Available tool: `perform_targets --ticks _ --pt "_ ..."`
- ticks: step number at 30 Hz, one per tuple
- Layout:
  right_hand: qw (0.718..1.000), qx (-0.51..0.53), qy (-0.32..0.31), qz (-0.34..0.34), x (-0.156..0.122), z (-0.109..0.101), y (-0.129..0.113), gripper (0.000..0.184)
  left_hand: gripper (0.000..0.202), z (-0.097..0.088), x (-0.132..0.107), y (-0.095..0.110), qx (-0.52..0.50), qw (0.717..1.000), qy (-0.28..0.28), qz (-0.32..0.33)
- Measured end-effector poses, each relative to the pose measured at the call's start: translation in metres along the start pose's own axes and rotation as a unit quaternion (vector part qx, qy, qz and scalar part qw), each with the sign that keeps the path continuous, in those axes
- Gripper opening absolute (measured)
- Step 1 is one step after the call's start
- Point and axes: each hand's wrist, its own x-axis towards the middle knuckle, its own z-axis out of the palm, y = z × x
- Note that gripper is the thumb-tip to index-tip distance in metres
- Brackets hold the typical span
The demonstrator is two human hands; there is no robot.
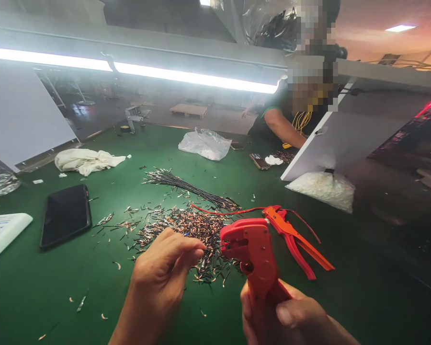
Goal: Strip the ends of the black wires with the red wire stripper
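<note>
My left hand (165,268) is closed in a pinch, thumb against forefinger, beside the jaws of a red wire stripper (249,244). A thin black wire (213,247) seems to run from those fingertips to the jaws; most of it is hidden. My right hand (290,306) wraps round the stripper's handles and holds it upright. Beneath both hands lies a pile of short wire scraps (187,223), black with copper ends. Behind the pile is a bundle of black wires (190,187). To the right lies a second red stripper (290,235), with a red strip by it.
On the green table (104,287) a dark phone (66,213) and a white box (3,235) lie left. Farther back are a white cloth (88,160) and a clear plastic bag (204,143). A white panel (330,124) stands right, a filled bag (323,189) below it. Another person (280,120) works behind.
</note>
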Motion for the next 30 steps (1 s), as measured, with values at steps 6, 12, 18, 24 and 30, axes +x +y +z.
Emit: perform_targets --ticks 6,12,18,24,30 --pt "1.000 0.013 -0.009 -0.002 0.002 -0.004 0.004 0.040 0.027 -0.002 0.002 0.001 0.021 0.999 -0.030 -0.016" --pt "1.000 -0.005 0.016 0.014 0.001 0.000 0.006 0.040 0.031 -0.002 0.007 0.011 0.046 0.999 -0.017 0.018" --pt "0.997 -0.070 0.013 0.019 0.002 0.001 0.005 0.047 0.033 -0.001 0.012 0.019 0.046 0.998 -0.026 0.031" --pt "0.991 -0.119 0.010 0.059 0.002 0.005 -0.006 0.055 0.031 -0.004 0.011 0.017 0.050 0.998 -0.042 0.011" --pt "0.985 -0.152 0.037 0.067 -0.001 0.006 -0.005 0.058 0.030 -0.007 0.010 0.016 0.061 0.996 -0.055 0.018"
